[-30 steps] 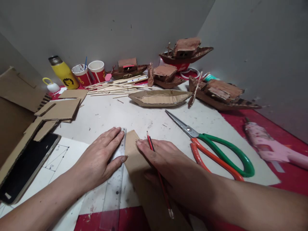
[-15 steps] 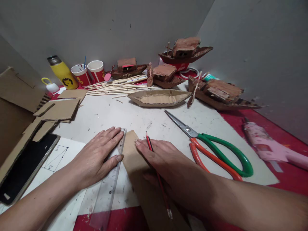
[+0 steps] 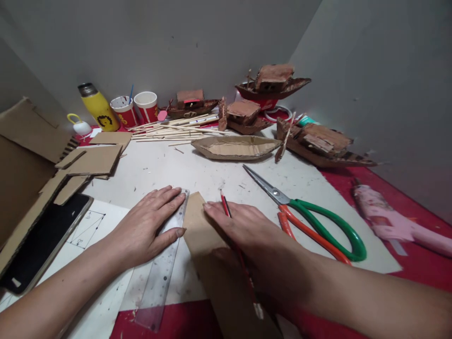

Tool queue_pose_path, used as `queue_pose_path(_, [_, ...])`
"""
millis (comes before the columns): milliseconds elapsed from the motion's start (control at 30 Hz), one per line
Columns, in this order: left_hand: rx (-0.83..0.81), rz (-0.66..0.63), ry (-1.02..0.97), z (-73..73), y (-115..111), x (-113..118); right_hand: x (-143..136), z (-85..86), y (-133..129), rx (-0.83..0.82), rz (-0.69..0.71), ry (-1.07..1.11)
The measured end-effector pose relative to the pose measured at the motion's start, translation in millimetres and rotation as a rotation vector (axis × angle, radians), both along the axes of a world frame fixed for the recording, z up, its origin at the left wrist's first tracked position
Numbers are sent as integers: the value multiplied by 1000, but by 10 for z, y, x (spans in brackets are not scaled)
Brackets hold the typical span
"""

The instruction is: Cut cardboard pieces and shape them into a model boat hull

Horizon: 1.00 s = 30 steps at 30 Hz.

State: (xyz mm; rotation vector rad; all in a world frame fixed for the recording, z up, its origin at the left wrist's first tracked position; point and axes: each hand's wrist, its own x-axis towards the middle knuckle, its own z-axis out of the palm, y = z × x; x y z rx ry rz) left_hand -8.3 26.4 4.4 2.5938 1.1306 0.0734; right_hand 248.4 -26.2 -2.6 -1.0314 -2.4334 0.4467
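Note:
A clear plastic ruler [image 3: 163,275] lies along the left edge of a strip of brown cardboard [image 3: 201,226]. Fingers spread, my left hand [image 3: 150,228] rests flat on the ruler, its thumb tip reaching the cardboard's edge. My right hand [image 3: 247,235] lies on the cardboard's right side and has a red and black pencil [image 3: 226,207] between its fingers, the tip pointing away from me. Part of the cardboard is hidden under that hand. Right of it lie large scissors [image 3: 300,209] with green and orange handles.
Behind the hands sit an unpainted cardboard boat [image 3: 236,148], thin sticks [image 3: 169,132] and several brown model boats. On the left are cardboard pieces [image 3: 93,160], a black phone [image 3: 45,240] and a paper with a drawing [image 3: 106,235]. A pink glue gun [image 3: 384,214] lies at right.
The camera view has shifted slightly. Both hands, the ruler and the cardboard keep almost the same places relative to each other; the pencil's angle differs a little.

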Motion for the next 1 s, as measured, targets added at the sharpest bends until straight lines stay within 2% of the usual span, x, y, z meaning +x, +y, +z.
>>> queue_pose_path(100, [10,-11,-28,-10,-2,-12,49,210,-5,-37,-62,113])
queue_pose_path(200, [28,-18,-50,-23,-3,-22,-21,376,0,-217,-219,354])
queue_pose_path(267, [51,-20,-44,-36,-4,-23,-152,383,29,-417,-347,560])
queue_pose_path(333, [75,-22,-34,-48,-5,-22,-309,305,84,-648,-412,727])
queue_pose_path(367, [84,-24,-30,-54,-6,-20,-380,247,116,-712,-431,784])
queue_pose_path(467, [91,-23,-23,-66,-7,-20,-509,73,203,-707,-532,895])
queue_pose_path(567, [94,-23,-34,-77,-8,-22,-530,-20,241,-691,-553,920])
queue_pose_path(800, [102,-20,-36,-89,-5,-20,-538,-43,247,-645,-574,852])
queue_pose_path(1000, [106,-25,-16,-79,4,-20,-545,-60,259,-627,-531,814])
